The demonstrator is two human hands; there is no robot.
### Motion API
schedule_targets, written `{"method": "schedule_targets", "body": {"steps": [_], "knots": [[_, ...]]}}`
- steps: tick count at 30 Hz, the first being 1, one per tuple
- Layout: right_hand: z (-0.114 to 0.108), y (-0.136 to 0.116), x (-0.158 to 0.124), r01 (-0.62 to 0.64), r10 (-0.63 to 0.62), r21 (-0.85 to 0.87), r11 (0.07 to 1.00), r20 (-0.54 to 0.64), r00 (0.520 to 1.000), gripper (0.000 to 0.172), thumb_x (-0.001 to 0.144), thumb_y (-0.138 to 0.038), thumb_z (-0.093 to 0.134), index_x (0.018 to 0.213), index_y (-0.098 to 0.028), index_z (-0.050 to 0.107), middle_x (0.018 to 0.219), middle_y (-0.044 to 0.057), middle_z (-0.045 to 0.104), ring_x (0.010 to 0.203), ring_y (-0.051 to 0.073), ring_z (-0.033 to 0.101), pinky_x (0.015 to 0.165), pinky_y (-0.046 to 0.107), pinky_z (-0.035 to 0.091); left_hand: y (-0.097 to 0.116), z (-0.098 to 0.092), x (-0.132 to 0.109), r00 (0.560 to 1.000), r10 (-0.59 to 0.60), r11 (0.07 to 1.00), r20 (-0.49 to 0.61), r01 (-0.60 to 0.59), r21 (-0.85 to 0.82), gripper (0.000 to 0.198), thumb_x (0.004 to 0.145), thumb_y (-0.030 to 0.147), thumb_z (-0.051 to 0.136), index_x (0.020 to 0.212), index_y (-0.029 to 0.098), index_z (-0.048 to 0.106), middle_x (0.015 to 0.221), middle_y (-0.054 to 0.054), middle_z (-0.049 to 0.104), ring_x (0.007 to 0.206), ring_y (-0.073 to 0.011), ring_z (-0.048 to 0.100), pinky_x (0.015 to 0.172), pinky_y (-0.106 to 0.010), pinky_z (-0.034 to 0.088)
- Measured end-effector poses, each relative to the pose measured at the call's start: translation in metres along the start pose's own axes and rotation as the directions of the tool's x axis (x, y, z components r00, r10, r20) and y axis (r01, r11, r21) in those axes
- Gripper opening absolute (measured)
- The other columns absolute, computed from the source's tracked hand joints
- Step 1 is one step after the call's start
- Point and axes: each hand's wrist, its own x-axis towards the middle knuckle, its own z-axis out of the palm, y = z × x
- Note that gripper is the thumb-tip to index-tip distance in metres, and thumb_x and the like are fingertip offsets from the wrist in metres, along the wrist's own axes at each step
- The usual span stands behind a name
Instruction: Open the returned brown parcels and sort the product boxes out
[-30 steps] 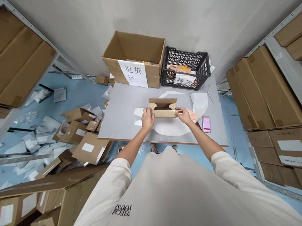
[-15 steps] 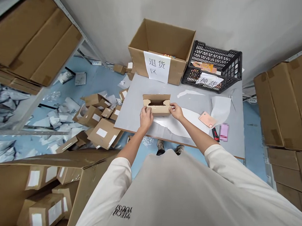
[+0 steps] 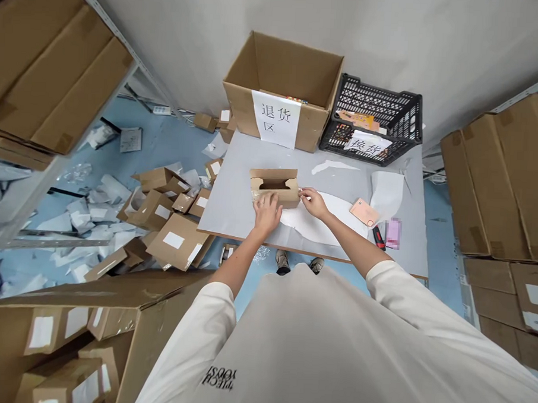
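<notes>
A small brown cardboard box (image 3: 287, 196) stands on the grey table (image 3: 234, 188), its top open and one flap raised at the back. My left hand (image 3: 267, 212) lies against the box's front side, fingers spread. At the box's right end, my right hand (image 3: 313, 201) has its thumb and fingers pinched together at the edge; what they pinch is too small to make out. White paper (image 3: 335, 219) lies beneath and to the right. Farther right are a pink card-like item (image 3: 364, 211) and a black and red tool (image 3: 378, 238).
Behind the small box stand a large carton (image 3: 317, 129) with a paper sign and a black plastic crate (image 3: 405, 139). Opened boxes (image 3: 173, 239) crowd the floor at left. A big carton (image 3: 156, 333) of parcels is at lower left.
My left hand has moved from the box's left corner onto its front, its fingers now spread. My right hand remains at the right end. The view has shifted slightly.
</notes>
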Motion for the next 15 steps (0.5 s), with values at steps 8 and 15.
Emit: {"method": "schedule_targets", "body": {"steps": [8,15], "knots": [[-0.071,0.038,-0.048,-0.071,0.069,-0.008,0.997,-0.133,0.989,0.03,0.095,-0.026,0.056,0.109,-0.026,0.082,0.132,0.011,0.077,0.115,0.027,0.072,0.108,0.046,0.06,0.076,0.013,0.029,0.971,0.234,0.972,0.05,-0.233,-0.026,0.052,0.114,0.035,0.043,0.16,0.019,0.06,0.172,-0.022,0.051,0.156,-0.0417,0.046,0.128,-0.062,0.031],[-0.134,0.1,-0.1,-0.301,0.284,-0.03,0.953,-0.248,0.926,0.023,0.091,-0.023,0.059,0.102,-0.024,0.079,0.123,0.01,0.078,0.114,0.027,0.071,0.11,0.046,0.058,0.144,0.053,0.041,0.91,0.388,0.922,0.15,-0.381,-0.073,0.05,0.112,0.033,0.044,0.158,0.021,0.063,0.172,-0.021,0.052,0.157,-0.0403,0.045,0.127,-0.062,0.032]]}}
